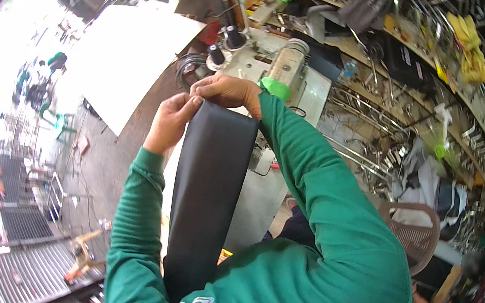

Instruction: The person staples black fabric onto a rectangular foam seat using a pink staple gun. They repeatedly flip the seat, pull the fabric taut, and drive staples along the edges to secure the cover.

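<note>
A long, black, box-shaped piece (211,178), smooth like vinyl, stands lengthwise in front of my body. At its far left corner, my left hand (170,121) is closed, thumb and fingers pinching the upper edge. My right hand (229,92) reaches across the far end and is closed on the same edge, its fingertips close to the left thumb. Part of the far end is hidden behind the right hand. Beyond my hands, a sewing machine (289,65) stands on a light-coloured table (255,215), with a green cloth (276,88) at its near end.
Two black thread cones (233,38) stand beyond my hands, near a coil of dark cable (191,70). A large white sheet (135,56) lies to the left. Shelves (406,44) crowded with metal parts line the right, behind a brown mesh-backed chair (413,234).
</note>
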Motion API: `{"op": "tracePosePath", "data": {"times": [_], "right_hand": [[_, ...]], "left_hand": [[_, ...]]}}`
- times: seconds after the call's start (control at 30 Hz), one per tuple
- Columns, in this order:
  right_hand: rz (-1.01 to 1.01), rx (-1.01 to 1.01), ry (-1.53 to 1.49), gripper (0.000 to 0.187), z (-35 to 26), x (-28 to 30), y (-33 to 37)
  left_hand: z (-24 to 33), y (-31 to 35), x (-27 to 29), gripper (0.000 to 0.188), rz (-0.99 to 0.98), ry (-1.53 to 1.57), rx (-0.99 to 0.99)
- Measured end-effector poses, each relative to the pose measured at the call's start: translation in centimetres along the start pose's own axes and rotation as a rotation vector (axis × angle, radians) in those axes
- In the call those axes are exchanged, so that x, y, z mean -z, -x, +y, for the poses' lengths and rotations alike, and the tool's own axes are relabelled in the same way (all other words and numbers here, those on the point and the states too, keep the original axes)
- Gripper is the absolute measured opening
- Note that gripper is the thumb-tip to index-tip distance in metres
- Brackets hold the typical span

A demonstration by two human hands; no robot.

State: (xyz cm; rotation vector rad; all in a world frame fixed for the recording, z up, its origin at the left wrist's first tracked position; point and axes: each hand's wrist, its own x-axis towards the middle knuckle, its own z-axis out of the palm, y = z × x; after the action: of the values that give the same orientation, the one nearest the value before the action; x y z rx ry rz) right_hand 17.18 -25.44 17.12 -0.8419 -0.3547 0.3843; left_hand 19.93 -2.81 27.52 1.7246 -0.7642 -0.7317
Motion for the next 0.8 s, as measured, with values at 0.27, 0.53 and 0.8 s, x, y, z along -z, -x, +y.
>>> {"op": "tracePosePath", "data": {"times": [0.27, 0.53, 0.8], "right_hand": [[0.033, 0.114, 0.079, 0.024, 1.4, -1.0, -0.7], [0.241, 0.370, 0.472, 0.024, 1.4, -3.2, -0.5], [0.360, 0.414, 0.711, 0.025, 1.5, -2.1, -2.1]], "left_hand": [[1.0, 1.4, 0.6, 0.028, -0.087, 0.392, 0.135], [-0.4, 1.6, -0.8, 0.024, 0.109, 0.223, -0.092], [-3.7, 0.5, -0.9, 0.023, 0.234, 0.226, -0.255]]}}
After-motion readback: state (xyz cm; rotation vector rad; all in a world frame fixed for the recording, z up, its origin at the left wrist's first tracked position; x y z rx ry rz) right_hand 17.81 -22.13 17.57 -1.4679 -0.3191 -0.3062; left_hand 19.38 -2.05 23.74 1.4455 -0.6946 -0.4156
